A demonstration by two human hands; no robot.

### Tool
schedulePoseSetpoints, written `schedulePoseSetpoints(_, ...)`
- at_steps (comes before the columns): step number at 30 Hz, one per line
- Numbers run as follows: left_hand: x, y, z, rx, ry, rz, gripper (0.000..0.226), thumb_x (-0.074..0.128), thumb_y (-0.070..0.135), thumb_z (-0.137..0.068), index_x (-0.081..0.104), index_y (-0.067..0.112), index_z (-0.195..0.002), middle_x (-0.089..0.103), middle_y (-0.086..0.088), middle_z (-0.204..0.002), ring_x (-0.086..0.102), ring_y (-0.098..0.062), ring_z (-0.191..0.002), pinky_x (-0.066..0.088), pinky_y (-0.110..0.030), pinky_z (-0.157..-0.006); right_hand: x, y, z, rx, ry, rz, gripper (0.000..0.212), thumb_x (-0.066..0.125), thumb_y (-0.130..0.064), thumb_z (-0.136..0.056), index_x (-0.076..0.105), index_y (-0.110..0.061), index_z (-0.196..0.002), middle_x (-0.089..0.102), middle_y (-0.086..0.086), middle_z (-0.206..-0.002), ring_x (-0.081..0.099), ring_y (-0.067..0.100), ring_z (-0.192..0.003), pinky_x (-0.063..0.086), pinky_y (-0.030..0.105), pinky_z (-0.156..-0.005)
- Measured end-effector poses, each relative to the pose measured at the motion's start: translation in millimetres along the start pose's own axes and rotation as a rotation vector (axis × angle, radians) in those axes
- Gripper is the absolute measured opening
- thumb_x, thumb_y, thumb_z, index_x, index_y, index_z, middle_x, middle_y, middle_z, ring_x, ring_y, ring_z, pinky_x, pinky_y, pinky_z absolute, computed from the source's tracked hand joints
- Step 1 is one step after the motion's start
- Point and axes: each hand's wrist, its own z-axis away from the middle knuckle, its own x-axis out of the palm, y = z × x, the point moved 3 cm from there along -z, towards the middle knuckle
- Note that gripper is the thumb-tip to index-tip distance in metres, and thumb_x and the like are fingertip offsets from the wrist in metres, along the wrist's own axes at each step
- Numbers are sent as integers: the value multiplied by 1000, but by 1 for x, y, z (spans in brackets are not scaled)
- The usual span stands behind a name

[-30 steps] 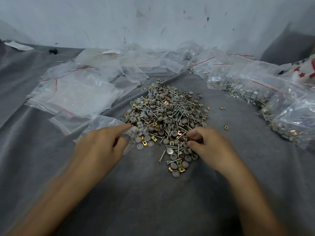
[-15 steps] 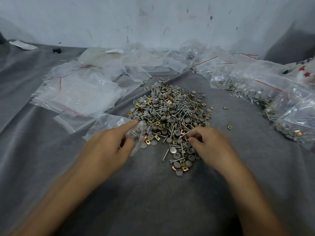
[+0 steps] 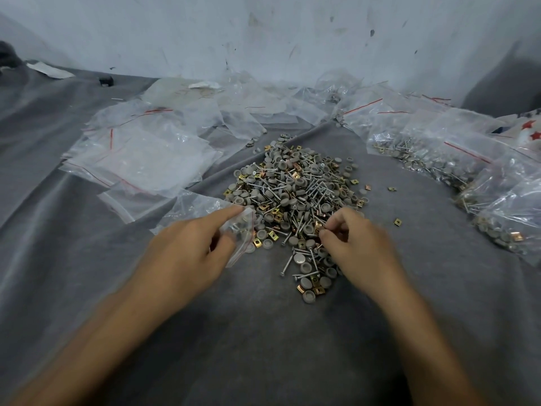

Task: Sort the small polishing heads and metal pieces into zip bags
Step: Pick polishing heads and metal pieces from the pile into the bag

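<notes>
At centre frame, left hand has edged its gripped clear red-sealed zip bag nearer the heap of grey polishing heads and metal pieces; right hand fingers pinch pieces, so a drop-in looks next.

A pale wall runs across the back, scuffed and flecked with dark marks. Below it spreads a creased grey cloth, lit softly and evenly. At far left a paper scrap lies near the wall, with a small black object just beside it. A starred fabric shows at the right edge.
</notes>
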Motion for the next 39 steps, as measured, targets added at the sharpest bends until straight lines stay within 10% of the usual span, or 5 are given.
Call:
schedulePoseSetpoints(9,-2,6,2,5,-8,42,46,48,33,-98,53,45,-142,63,12,-65,59,-6,-68,50,-34,-67,9,-26,3,47,-156,-957,16,74,-10,-90,77,-25,-90,75,7,-91,68,17,-81,57,28,-71)
schedulePoseSetpoints(21,6,16,6,40,-32,121,44,51,37,-97,53,43,-141,55,22,-64,55,3,-65,39,-19,-61,57,-65,22,-159,-154,-520,10,75,-20,-88,75,-26,-96,73,-14,-84,70,3,-80,52,16,-68)
schedulePoseSetpoints(30,0,11,6,5,-16,153,43,55,29,-101,52,44,-141,64,9,-70,60,-8,-71,52,-38,-72,17,-34,1,-113,-33,-268,13,73,-22,-91,72,-34,-94,71,-18,-86,64,-7,-83,46,9,-68)
schedulePoseSetpoints(39,-1,13,6,-3,-32,158,43,53,28,-100,52,43,-141,63,8,-68,60,-10,-68,51,-39,-69,4,-1,-14,17,-1,173,7,62,-37,-97,69,-34,-95,58,-15,-94,57,10,-91,47,33,-74)
